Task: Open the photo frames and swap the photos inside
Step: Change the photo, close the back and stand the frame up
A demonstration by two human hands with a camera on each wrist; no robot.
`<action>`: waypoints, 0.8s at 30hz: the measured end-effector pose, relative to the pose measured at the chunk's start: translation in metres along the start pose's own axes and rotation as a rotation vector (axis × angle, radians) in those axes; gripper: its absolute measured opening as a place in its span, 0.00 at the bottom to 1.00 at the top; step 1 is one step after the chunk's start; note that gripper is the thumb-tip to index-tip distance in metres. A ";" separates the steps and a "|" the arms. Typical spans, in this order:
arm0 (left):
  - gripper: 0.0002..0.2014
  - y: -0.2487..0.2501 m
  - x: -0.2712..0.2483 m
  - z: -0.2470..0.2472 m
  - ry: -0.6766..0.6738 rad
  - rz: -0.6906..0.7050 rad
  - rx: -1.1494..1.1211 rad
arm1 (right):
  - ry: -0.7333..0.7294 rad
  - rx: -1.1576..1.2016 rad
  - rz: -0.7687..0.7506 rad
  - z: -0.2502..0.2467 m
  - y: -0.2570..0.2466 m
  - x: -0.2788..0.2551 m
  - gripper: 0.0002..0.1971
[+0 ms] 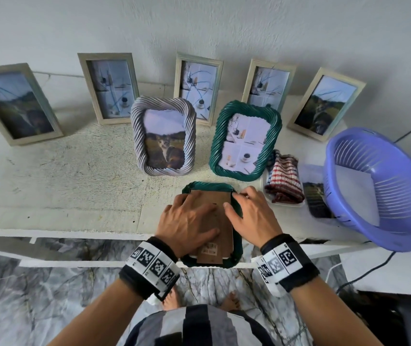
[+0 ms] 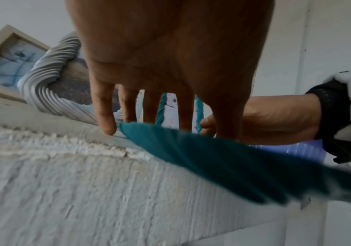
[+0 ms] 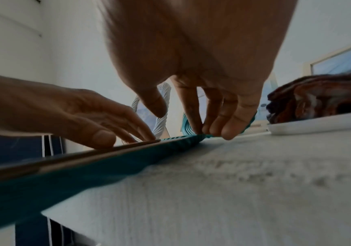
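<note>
A green twisted-rim photo frame [image 1: 209,187] lies face down at the table's front edge, its brown backing board [image 1: 218,199] facing up. My left hand [image 1: 189,218] rests flat on the board with straight, spread fingers [image 2: 105,116]. My right hand [image 1: 248,211] sits at the frame's far right corner, its fingertips [image 3: 229,129] bunched and curled over the green rim [image 3: 183,141], thumb lifted above the board. Behind stand a grey twisted frame [image 1: 163,139] with a cat photo and a second green frame [image 1: 245,141] with a coffee photo.
Several beige frames [image 1: 109,88] lean on the wall at the back. On the right, a checked cloth [image 1: 284,183] lies on a white tray, with a loose photo [image 1: 315,193] partly under a tilted purple basket [image 1: 379,191]. The face-down frame overhangs the table's front edge.
</note>
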State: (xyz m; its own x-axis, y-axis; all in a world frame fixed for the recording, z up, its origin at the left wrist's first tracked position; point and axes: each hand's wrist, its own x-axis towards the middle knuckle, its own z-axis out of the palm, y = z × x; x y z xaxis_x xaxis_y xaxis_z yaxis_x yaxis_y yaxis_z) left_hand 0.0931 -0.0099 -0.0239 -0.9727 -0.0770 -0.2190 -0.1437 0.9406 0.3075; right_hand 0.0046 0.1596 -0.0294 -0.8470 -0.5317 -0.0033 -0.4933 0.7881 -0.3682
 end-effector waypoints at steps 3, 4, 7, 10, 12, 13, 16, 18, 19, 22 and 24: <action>0.30 0.000 0.000 0.002 0.014 -0.001 -0.008 | 0.012 0.108 0.078 0.003 -0.003 0.000 0.29; 0.30 -0.001 0.000 0.003 0.018 -0.004 -0.012 | 0.017 0.152 0.101 0.003 -0.005 0.001 0.25; 0.31 -0.001 0.001 0.004 0.023 -0.016 -0.016 | 0.021 0.263 0.169 0.003 -0.007 0.005 0.18; 0.30 0.000 0.001 0.004 0.026 -0.019 -0.023 | 0.019 0.462 0.281 0.000 -0.005 0.010 0.11; 0.30 0.000 0.000 0.004 0.030 -0.021 -0.034 | 0.018 0.625 0.360 -0.003 -0.004 0.012 0.09; 0.30 0.000 0.000 0.004 0.030 -0.022 -0.039 | 0.021 0.715 0.414 -0.003 -0.004 0.012 0.09; 0.30 0.001 0.001 0.001 0.022 -0.022 -0.030 | 0.034 0.930 0.555 -0.002 -0.004 0.014 0.13; 0.31 0.001 0.001 0.000 0.019 -0.016 -0.020 | 0.026 1.000 0.584 -0.001 -0.005 0.016 0.09; 0.31 0.001 0.001 0.000 0.019 -0.014 -0.017 | 0.024 1.024 0.584 0.000 -0.004 0.017 0.07; 0.31 0.001 -0.001 0.001 0.016 -0.013 -0.022 | 0.059 1.044 0.569 0.000 0.003 0.015 0.08; 0.31 0.000 -0.001 0.001 0.015 -0.012 -0.021 | 0.055 0.987 0.526 0.000 0.004 0.014 0.09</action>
State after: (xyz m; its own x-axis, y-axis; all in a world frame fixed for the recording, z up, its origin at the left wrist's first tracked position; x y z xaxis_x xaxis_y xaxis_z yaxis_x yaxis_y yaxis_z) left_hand 0.0944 -0.0099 -0.0243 -0.9735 -0.0933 -0.2089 -0.1589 0.9326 0.3240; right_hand -0.0090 0.1551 -0.0310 -0.9235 -0.1708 -0.3434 0.2814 0.3066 -0.9093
